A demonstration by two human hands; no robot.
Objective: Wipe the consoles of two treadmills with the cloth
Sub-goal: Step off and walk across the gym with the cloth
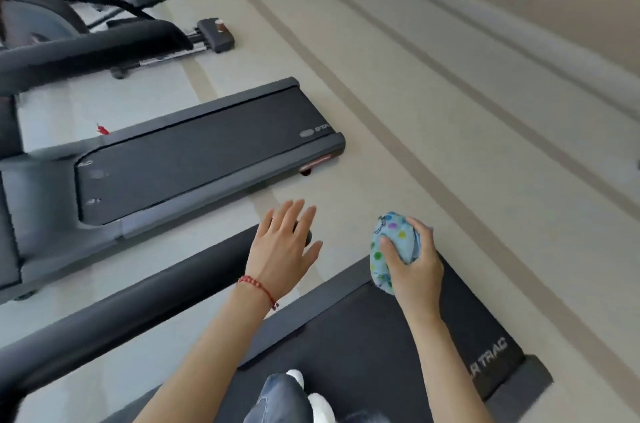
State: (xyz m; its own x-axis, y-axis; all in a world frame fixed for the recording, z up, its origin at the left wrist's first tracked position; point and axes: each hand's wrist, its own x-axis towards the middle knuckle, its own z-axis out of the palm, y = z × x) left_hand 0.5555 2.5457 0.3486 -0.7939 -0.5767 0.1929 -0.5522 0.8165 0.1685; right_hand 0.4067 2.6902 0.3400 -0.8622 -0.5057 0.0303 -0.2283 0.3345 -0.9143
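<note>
My right hand [414, 263] grips a bunched light-blue cloth with coloured dots [389, 247], held above the rear of the treadmill belt [346, 336] I stand on. My left hand [282, 242] is spread open, fingers apart, over the end of this treadmill's dark handrail [138, 301]; a red bead bracelet circles its wrist. A second treadmill [194, 152] lies to the left, its black belt in full view. Neither treadmill's console is in view.
Beige floor with darker stripes [415, 110] runs past the treadmills' rear ends toward a wall ledge at the right. Other dark exercise machines [86, 6] stand at the upper left. My jeans-clad leg and white shoes [298, 395] are at the bottom.
</note>
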